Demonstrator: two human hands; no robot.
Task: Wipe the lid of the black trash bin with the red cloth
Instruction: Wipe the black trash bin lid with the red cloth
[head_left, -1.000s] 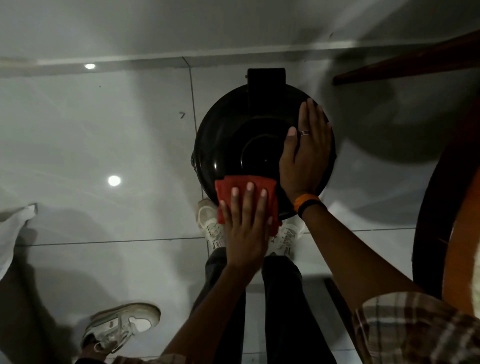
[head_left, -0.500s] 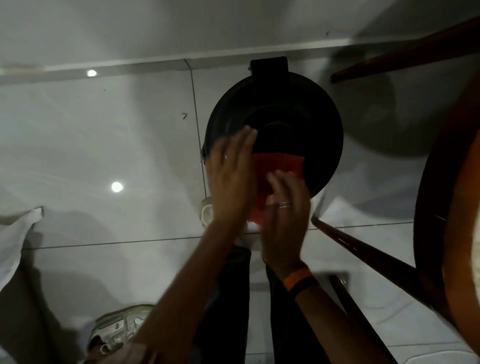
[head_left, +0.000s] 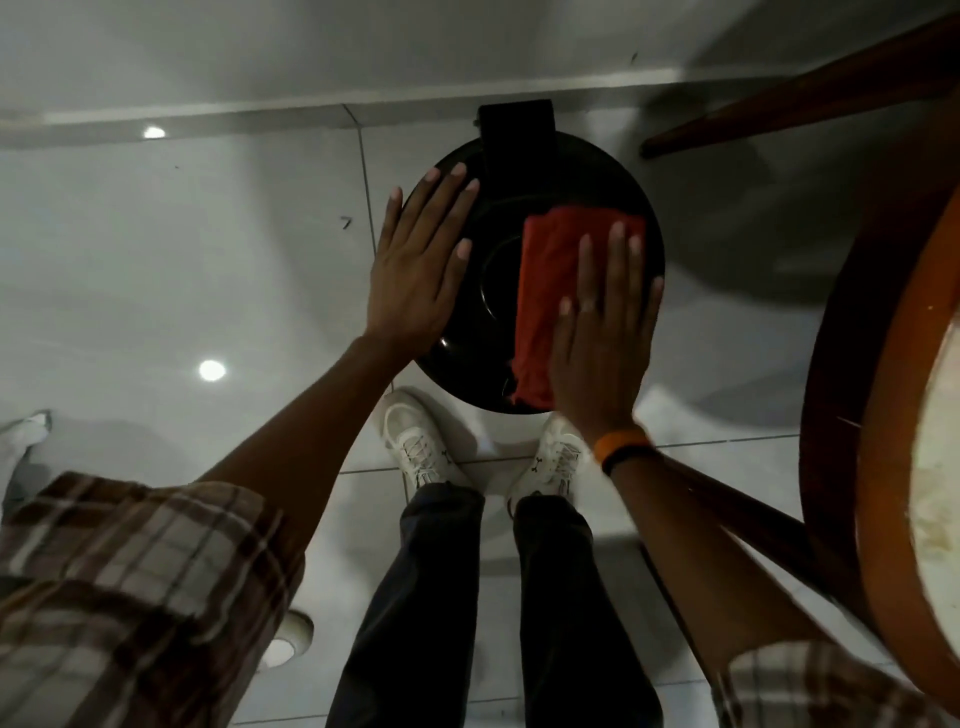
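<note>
The round black trash bin lid lies straight below me on the tiled floor, its hinge block at the far side. My right hand lies flat on the red cloth, pressing it onto the right half of the lid. The cloth is folded into a long strip that reaches from the lid's far right to its near rim. My left hand rests flat, fingers spread, on the lid's left side and holds nothing.
A round wooden table crowds the right edge, with one dark leg slanting behind the bin and another beneath my right forearm. My white shoes stand just in front of the bin. The wall base runs behind it.
The red cloth passed from my left hand at the lid's near edge to my right hand on the right side. My left hand moved to the lid's left side.
</note>
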